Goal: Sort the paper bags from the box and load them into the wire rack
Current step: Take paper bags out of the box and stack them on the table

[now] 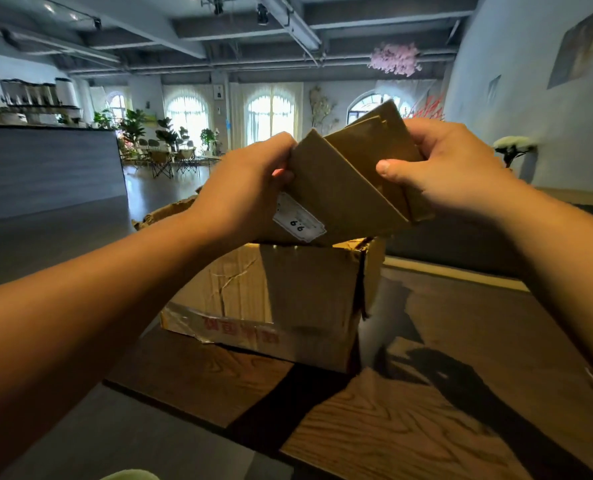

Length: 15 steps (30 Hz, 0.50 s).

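Observation:
A stack of flat brown paper bags (343, 188) is held up above a worn cardboard box (281, 299) that stands on the wooden table. My left hand (250, 181) grips the stack's left edge, near a white label marked 6.6 (298, 221). My right hand (451, 168) grips its right side, thumb on the front, fanning the bags apart. The box's inside is hidden behind the bags and its flaps. No wire rack is in view.
The wooden table (409, 427) with dark seams stretches forward and right of the box. A dark counter (46, 164) stands at the left. Folding chairs and potted plants (170, 157) stand far back near arched windows. A white wall (530, 81) rises on the right.

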Each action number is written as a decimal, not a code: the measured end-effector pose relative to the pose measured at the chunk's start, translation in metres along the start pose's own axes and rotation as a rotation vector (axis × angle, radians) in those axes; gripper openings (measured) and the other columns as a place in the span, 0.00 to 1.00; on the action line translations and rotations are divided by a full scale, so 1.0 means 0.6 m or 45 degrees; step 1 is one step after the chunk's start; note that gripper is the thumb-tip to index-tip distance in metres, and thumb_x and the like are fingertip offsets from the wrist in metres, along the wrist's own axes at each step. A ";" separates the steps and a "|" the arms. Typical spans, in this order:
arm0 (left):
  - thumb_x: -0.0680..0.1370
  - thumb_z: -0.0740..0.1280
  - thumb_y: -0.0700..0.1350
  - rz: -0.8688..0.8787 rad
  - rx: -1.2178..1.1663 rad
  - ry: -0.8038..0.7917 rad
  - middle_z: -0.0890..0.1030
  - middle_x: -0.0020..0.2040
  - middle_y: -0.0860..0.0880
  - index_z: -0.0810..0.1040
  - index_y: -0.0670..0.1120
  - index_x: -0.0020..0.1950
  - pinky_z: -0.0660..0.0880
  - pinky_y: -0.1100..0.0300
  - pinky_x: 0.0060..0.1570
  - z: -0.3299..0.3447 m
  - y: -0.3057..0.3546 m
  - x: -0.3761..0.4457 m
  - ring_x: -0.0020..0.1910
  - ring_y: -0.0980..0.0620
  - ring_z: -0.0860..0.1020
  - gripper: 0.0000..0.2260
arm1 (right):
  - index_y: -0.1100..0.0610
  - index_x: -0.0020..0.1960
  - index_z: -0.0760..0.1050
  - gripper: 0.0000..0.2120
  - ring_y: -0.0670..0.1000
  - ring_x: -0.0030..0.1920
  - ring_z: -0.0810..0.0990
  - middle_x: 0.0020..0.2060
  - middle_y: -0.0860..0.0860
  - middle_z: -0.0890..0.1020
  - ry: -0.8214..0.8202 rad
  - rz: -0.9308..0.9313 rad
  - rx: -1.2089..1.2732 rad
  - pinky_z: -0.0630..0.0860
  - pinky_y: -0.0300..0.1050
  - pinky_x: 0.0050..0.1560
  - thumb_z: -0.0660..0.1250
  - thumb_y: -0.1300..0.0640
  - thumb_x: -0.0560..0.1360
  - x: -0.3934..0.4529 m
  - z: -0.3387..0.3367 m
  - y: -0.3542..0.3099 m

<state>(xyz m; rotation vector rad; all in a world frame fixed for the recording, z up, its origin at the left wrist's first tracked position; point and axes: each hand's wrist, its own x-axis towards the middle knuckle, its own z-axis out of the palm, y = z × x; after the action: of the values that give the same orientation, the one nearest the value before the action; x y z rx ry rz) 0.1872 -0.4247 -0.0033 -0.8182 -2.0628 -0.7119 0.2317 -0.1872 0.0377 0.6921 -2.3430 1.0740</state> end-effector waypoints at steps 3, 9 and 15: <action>0.76 0.62 0.32 0.065 0.045 0.058 0.75 0.43 0.49 0.71 0.47 0.47 0.67 0.65 0.37 0.020 0.061 0.017 0.40 0.55 0.68 0.09 | 0.44 0.54 0.77 0.10 0.37 0.44 0.80 0.48 0.43 0.83 0.081 0.013 -0.016 0.73 0.34 0.42 0.67 0.59 0.80 -0.048 -0.036 -0.001; 0.76 0.66 0.36 0.174 0.102 0.165 0.80 0.46 0.45 0.75 0.45 0.63 0.65 0.55 0.41 0.075 0.191 0.037 0.43 0.48 0.74 0.16 | 0.42 0.60 0.69 0.18 0.31 0.48 0.77 0.51 0.39 0.78 0.243 0.017 -0.011 0.74 0.27 0.41 0.73 0.51 0.75 -0.174 -0.079 0.007; 0.76 0.70 0.43 0.358 0.238 0.248 0.80 0.60 0.47 0.72 0.50 0.72 0.70 0.41 0.61 0.135 0.323 0.033 0.62 0.42 0.74 0.24 | 0.40 0.54 0.69 0.16 0.28 0.42 0.75 0.45 0.36 0.77 0.702 0.147 0.063 0.70 0.21 0.40 0.71 0.58 0.77 -0.282 -0.134 0.055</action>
<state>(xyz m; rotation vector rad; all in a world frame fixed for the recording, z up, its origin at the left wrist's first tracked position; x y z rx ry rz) 0.2848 -0.2384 0.0090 -0.8727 -1.7646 -0.4193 0.3567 -0.0636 -0.0348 0.2316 -1.8992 1.1944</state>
